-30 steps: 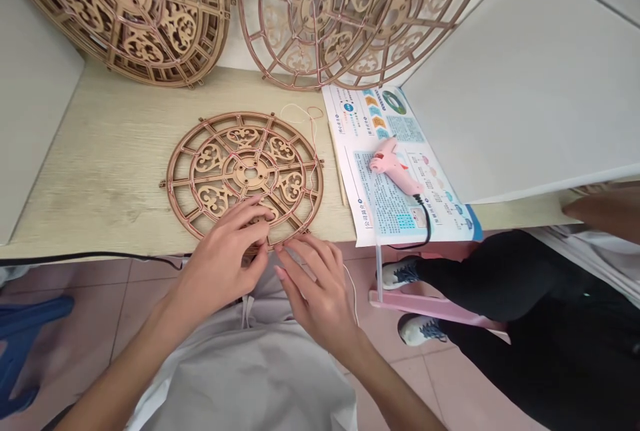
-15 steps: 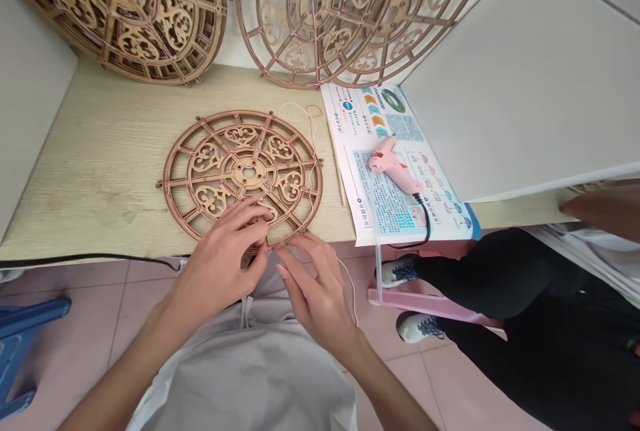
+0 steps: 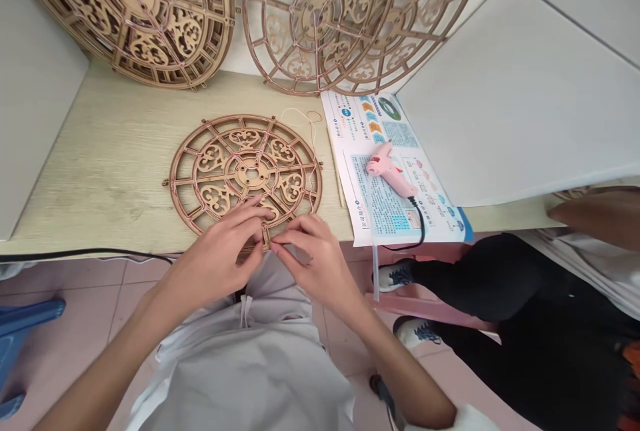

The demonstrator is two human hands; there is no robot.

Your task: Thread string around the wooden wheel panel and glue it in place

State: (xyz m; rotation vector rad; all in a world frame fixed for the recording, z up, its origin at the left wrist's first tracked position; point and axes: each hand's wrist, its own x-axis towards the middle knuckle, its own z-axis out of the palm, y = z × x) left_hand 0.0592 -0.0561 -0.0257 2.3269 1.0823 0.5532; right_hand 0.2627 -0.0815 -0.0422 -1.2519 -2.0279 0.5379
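Note:
A round wooden openwork disc (image 3: 250, 174) with spokes and scroll ornaments lies flat at the table's front edge, reddish wire running along its rings. Over its lower left part rests my left hand (image 3: 233, 237), fingers curled on the disc by a spoke at the near rim. My right hand (image 3: 307, 251) pinches at that same rim, thumb and forefinger together; what lies between the fingertips is too small to make out. Thin wire (image 3: 313, 134) loops loosely over the disc's upper right side.
Stacked wooden discs (image 3: 145, 17) lean at the back left, more discs (image 3: 320, 17) at the back centre. A pink glue gun (image 3: 393, 171) lies on a printed sheet (image 3: 357, 217). A stick (image 3: 337, 167) is beside it. Another person's legs (image 3: 470, 277) are at the right.
My right hand has closed its fingertips and shifted slightly up and left at the near rim. The pale wire hanging beside it no longer shows. The whole view has moved a little.

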